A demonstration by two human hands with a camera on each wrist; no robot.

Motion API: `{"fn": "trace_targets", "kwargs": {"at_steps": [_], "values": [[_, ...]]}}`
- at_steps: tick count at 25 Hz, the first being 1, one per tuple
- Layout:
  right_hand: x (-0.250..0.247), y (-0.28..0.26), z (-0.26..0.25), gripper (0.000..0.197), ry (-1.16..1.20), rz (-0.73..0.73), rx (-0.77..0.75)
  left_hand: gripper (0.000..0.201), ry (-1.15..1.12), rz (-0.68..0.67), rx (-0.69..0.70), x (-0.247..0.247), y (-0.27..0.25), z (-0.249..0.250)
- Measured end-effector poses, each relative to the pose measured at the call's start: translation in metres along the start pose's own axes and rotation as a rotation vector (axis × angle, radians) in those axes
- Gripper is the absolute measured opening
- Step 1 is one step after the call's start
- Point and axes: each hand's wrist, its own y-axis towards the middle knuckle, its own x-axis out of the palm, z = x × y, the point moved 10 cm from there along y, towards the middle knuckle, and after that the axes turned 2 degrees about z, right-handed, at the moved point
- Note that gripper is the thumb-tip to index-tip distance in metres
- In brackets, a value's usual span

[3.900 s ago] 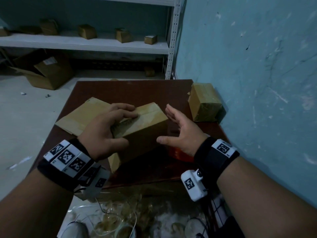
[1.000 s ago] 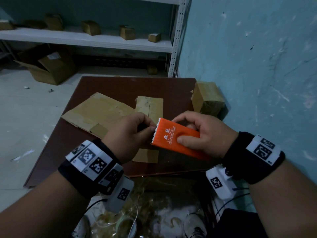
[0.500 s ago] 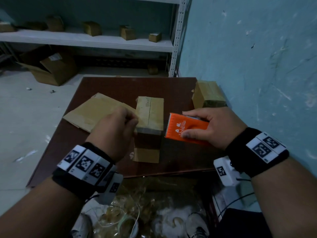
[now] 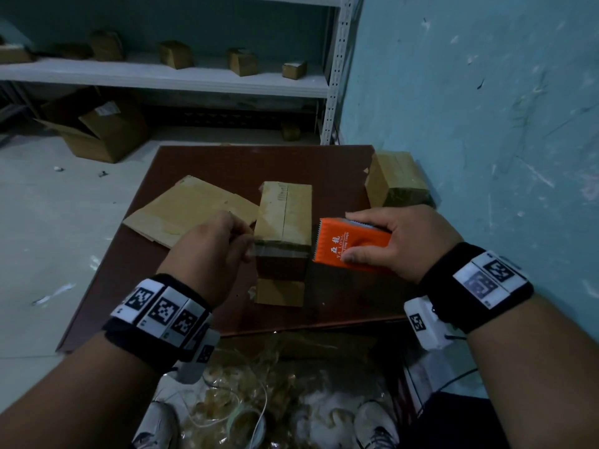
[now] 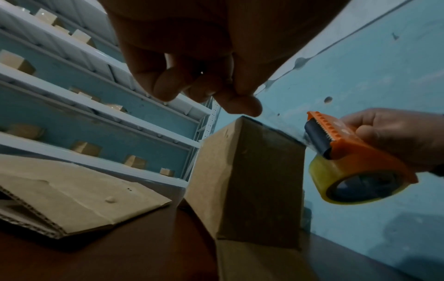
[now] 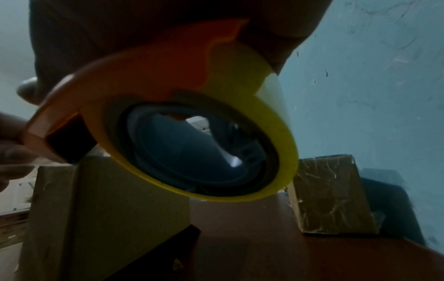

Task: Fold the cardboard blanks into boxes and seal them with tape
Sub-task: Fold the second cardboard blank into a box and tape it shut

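Overhead, tape (image 4: pixel 279 251) taut across box (image 4: pixel 285 215), between left hand (image 4: pixel 212 251) and dispenser (image 4: pixel 351 244).

Both forearms are bare. Each wrist carries a black fabric wrist band (image 4: pixel 155 322) fitted with white tiles printed with black square fiducial markers (image 4: pixel 489 277). A white camera module (image 4: pixel 428 325), also bearing a marker, hangs under each wrist band, with a thin black cable (image 4: pixel 453 382) attached. White shoes (image 4: pixel 372 429) are worn.
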Motion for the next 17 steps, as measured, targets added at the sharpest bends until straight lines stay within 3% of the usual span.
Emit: {"fn": "trace_targets", "kwargs": {"at_steps": [3,7,10,13,15,17], "values": [[0.007,0.002,-0.002,0.109,-0.031,0.01,0.012,0.004,0.086,-0.031,-0.028,0.009,0.006,-0.005],[0.006,0.006,-0.008,0.104,-0.075,0.044,0.008,0.021,0.17,-0.013,-0.038,0.009,0.012,-0.006],[0.01,0.013,-0.012,0.101,-0.123,0.058,-0.013,0.042,0.218,-0.004,-0.09,0.005,0.016,-0.01],[0.013,0.018,-0.012,0.094,-0.159,0.059,-0.016,0.078,0.316,-0.028,-0.134,0.0,0.022,-0.02],[0.012,0.021,-0.012,0.094,-0.167,0.066,-0.02,0.088,0.322,0.03,-0.077,-0.007,0.026,-0.019],[0.012,0.021,-0.012,0.097,-0.165,0.067,-0.018,0.083,0.26,0.099,0.11,-0.008,0.029,0.001]]}}
